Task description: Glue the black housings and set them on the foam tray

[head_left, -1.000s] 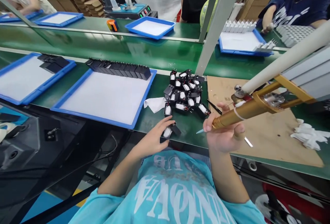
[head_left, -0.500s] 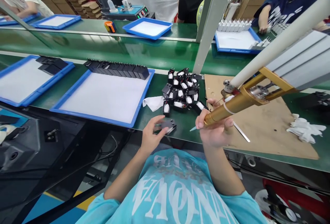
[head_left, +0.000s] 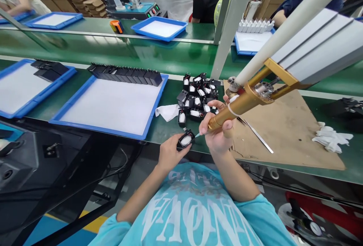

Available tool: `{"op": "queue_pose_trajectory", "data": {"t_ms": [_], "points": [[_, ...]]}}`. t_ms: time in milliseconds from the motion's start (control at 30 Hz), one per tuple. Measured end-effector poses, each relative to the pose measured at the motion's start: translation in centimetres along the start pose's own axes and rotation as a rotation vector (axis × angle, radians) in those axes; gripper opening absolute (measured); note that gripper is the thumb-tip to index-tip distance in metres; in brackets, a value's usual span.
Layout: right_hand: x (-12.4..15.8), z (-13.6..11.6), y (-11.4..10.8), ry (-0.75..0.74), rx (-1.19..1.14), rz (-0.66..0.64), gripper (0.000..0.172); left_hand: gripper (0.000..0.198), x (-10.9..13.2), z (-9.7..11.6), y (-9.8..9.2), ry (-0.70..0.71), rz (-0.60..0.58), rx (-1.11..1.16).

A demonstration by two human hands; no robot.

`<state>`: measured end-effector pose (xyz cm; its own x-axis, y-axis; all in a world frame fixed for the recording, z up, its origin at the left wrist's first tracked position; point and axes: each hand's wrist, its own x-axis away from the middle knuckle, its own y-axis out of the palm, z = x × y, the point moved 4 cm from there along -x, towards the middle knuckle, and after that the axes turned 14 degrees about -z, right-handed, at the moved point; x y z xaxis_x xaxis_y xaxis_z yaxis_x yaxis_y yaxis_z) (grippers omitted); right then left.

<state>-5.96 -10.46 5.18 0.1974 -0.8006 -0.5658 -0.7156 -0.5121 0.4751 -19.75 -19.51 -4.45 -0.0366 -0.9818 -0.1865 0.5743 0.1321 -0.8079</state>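
Observation:
My left hand (head_left: 171, 152) grips an open black adapter housing (head_left: 186, 139) near the table's front edge, its white inner part and small red wires facing up. My right hand (head_left: 217, 132) is wrapped round the gold barrel of a glue dispensing gun (head_left: 241, 104). The gun's pale teal nozzle (head_left: 198, 135) points left, its tip at the housing's right edge; whether it touches cannot be made out. Just beyond my hands lies a pile of similar open black housings (head_left: 198, 95) with white parts inside. A white cloth (head_left: 167, 113) lies left of the pile.
A blue-rimmed tray (head_left: 106, 137) on the left holds a row of black housings (head_left: 124, 75). Brown cardboard (head_left: 295, 140) with tweezers (head_left: 259, 137) and crumpled white gloves (head_left: 332, 139) lies right. A metal post (head_left: 229, 30) rises behind the pile. Co-workers sit across the green bench.
My left hand has closed on the housing, which now shows its open side up. My right hand has brought the glue gun left and slightly down, its nozzle now at the housing.

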Motion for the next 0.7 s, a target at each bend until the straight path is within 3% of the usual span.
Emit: {"op": "queue_pose_trajectory", "data": {"t_ms": [300,700], "points": [[0.0,-0.2,0.3,0.023,-0.001,-0.016,0.031,0.03,-0.4,2.3,-1.7,0.093,0.07,0.023],[0.0,-0.1,0.6,-0.002,-0.057,-0.052,0.036,0.03,-0.5,2.3,-1.5,0.112,0.12,0.04]]}}
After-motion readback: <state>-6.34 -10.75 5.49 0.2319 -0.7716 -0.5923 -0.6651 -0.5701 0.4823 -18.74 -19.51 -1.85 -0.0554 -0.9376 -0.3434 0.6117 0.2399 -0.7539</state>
